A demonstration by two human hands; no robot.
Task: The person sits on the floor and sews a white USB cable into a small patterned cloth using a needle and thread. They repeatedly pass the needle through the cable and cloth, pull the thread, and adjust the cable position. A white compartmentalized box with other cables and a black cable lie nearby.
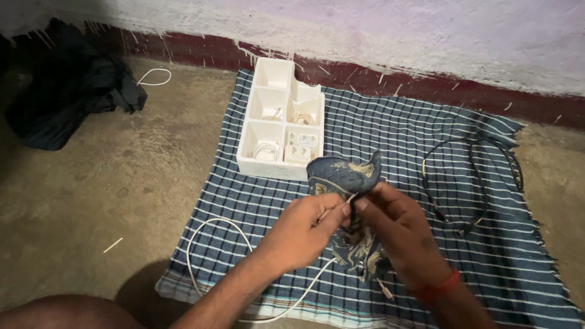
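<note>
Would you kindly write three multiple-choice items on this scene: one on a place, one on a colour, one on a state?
1. Where does the white compartment tray sit?
A. on the striped cloth
B. on bare floor
C. on a shelf

2. What colour is the band on the right hand's wrist?
A. green
B. red
C. white

3. How is the blue patterned fabric held?
A. lying untouched
B. by the left hand alone
C. between both hands

Answers: 1 A, the tray rests on the cloth's far edge. 2 B, the band shows red. 3 C, both hands' fingers meet on it.
</note>
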